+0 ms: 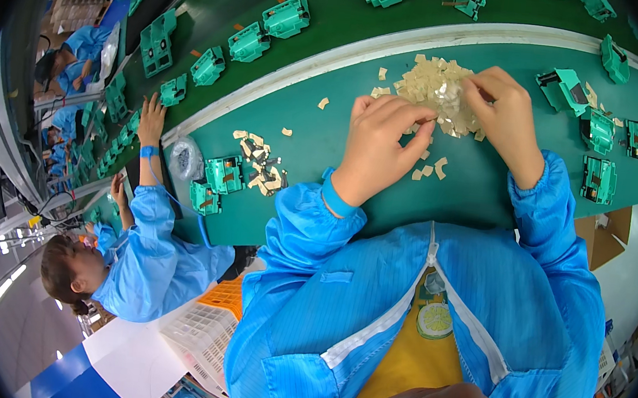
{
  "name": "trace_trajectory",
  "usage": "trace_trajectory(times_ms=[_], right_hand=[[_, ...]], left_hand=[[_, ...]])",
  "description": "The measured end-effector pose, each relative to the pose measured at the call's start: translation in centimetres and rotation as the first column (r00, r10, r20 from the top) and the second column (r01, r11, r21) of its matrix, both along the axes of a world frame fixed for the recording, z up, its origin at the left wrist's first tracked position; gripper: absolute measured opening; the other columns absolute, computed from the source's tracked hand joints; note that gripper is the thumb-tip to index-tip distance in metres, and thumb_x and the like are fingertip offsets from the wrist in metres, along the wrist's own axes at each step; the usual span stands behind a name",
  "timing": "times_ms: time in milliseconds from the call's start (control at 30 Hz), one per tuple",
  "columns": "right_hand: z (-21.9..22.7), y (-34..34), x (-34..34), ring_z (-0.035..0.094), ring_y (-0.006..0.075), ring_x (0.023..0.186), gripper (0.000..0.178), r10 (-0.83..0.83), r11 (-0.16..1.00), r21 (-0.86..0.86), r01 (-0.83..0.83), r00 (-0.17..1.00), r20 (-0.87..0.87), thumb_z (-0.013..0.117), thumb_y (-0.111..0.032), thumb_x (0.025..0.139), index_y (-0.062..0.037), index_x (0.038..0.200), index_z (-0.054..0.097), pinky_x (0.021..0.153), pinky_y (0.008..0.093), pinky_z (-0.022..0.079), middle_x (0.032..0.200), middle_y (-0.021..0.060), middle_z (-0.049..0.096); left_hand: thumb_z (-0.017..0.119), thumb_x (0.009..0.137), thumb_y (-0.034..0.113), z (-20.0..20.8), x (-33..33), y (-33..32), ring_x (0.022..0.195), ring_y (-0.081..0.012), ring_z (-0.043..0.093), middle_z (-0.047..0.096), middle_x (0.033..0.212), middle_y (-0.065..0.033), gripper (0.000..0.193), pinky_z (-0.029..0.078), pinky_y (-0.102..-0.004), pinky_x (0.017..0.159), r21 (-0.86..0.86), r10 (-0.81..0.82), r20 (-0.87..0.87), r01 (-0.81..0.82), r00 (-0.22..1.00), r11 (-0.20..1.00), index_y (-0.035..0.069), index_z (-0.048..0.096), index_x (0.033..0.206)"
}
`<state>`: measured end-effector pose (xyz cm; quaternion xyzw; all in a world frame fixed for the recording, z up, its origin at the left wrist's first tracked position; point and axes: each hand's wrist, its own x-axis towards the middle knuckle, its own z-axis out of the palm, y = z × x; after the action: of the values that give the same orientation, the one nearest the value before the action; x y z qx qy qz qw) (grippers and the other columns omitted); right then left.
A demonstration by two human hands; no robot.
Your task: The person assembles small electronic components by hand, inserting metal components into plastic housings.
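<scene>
A heap of small cream-coloured flat pieces (423,78) lies on the green table in front of me, with a shiny clear patch in its middle. At the heap's near left edge is my left hand (383,147), its thumb and forefinger pinched together; whatever sits between the tips is too small to name. My right hand (505,119) is at the heap's right side, fingers curled and thumb against forefinger, the tips partly hidden. A few loose cream pieces (440,167) lie between the hands. Farther left is a smaller group of cream pieces mixed with dark parts (264,166).
Green plastic housings (224,174) stand left beside a clear bag (185,159); more housings (598,131) stand right. Beyond a pale rail (301,73), a green belt carries several housings (286,17). A co-worker in blue (150,251) reaches toward it at left.
</scene>
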<state>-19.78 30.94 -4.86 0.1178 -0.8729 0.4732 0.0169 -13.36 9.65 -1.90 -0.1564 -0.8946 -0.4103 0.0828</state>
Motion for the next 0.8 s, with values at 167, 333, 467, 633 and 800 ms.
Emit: trace_trajectory(times_ms=[167, 333, 467, 633, 800], right_hand=[[-1.3, -0.2, -0.3, 0.065, 0.0247, 0.069, 0.015, 0.056, 0.998, -0.018, -0.056, 0.998, 0.002, 0.075, -0.012, 0.088, 0.0022, 0.094, 0.073, 0.065, 0.0352, 0.052, 0.082, 0.0124, 0.067], [1.3, -0.5, -0.6, 0.059, 0.0173, 0.065, 0.025, 0.069, 0.991, -0.123, -0.045, 0.977, 0.201, 0.077, -0.02, 0.089, 0.0031, 0.085, 0.071, 0.061, 0.0306, 0.048, 0.078, 0.0092, 0.066], [2.6, -0.9, -2.1, 0.055, 0.0102, 0.066, 0.031, 0.331, 0.921, -0.384, -0.072, 0.664, 0.67, 0.076, -0.028, 0.089, 0.0011, 0.078, 0.07, 0.059, 0.0258, 0.045, 0.072, 0.004, 0.061], [3.5, -2.4, -6.7, 0.057, 0.0131, 0.066, 0.025, 0.336, 0.928, -0.284, -0.24, 0.868, 0.364, 0.068, -0.021, 0.089, 0.0013, 0.078, 0.071, 0.061, 0.03, 0.047, 0.07, 0.0038, 0.064], [0.2, -2.5, -14.4, 0.066, 0.0177, 0.095, 0.025, 0.086, 0.88, 0.403, 0.253, 0.748, -0.658, 0.067, -0.017, 0.091, -0.001, 0.111, 0.07, 0.078, 0.0349, 0.054, 0.104, 0.0087, 0.073]], left_hand=[[0.083, 0.082, 0.014, -0.4, -0.5, -0.5, 0.087, -0.0181, 0.065, 0.068, 0.087, 0.0007, 0.019, 0.037, -0.0402, 0.081, -0.343, 0.0, -0.361, -0.133, 0.933, 0.93, 0.014, 0.071, 0.096], [0.083, 0.081, 0.014, -0.9, -1.1, -1.1, 0.085, -0.0174, 0.065, 0.065, 0.085, 0.0015, 0.018, 0.038, -0.0424, 0.082, -0.389, -0.066, -0.434, -0.12, 0.898, 0.913, 0.014, 0.068, 0.092], [0.083, 0.08, 0.015, -1.2, -1.5, -1.1, 0.085, -0.017, 0.065, 0.064, 0.085, 0.0021, 0.019, 0.038, -0.0438, 0.083, -0.429, -0.115, -0.455, -0.104, 0.883, 0.898, 0.014, 0.068, 0.091], [0.084, 0.08, 0.014, -0.1, -1.1, -1.9, 0.086, -0.0176, 0.066, 0.066, 0.086, 0.0019, 0.019, 0.038, -0.0425, 0.084, -0.359, -0.044, -0.473, -0.146, 0.88, 0.922, 0.013, 0.068, 0.091], [0.084, 0.081, 0.013, 1.0, -0.1, -2.0, 0.087, -0.0193, 0.066, 0.068, 0.087, 0.0004, 0.019, 0.039, -0.0405, 0.084, -0.293, 0.047, -0.434, -0.19, 0.9, 0.937, 0.013, 0.069, 0.093]])
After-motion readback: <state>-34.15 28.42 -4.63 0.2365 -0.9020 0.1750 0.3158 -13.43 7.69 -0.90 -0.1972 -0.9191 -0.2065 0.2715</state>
